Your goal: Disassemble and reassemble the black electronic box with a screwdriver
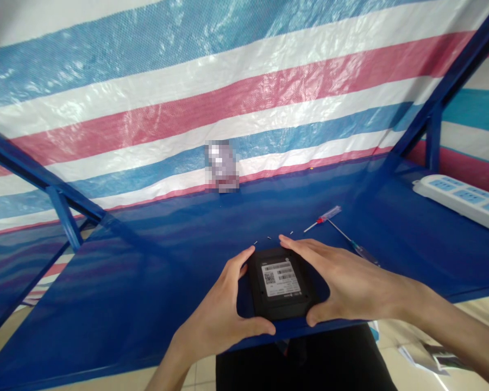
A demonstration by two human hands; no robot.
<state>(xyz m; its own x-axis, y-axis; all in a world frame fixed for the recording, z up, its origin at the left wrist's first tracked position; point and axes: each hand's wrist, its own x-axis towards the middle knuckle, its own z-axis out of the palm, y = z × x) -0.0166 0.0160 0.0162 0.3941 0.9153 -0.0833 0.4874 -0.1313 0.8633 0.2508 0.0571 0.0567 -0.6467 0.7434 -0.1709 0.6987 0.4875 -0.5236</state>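
Low in the centre of the frame, the left hand [224, 309] and right hand [342, 282] clamp the black box [281, 282] label-up at the worktop's [146, 271] near edge, where an even, steady grip should hold it clear of the loose screws [269, 238] just above.

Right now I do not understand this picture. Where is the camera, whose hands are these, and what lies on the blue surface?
The camera sits on a person's head and looks down, so both hands are that person's own. The left hand and the right hand grip a small black box from its two sides, white label upward, at the front edge of a blue table. Behind it lie tiny pale pieces, perhaps screws, a red-handled screwdriver and a second screwdriver. A white power strip lies far right; a striped tarp hangs behind.
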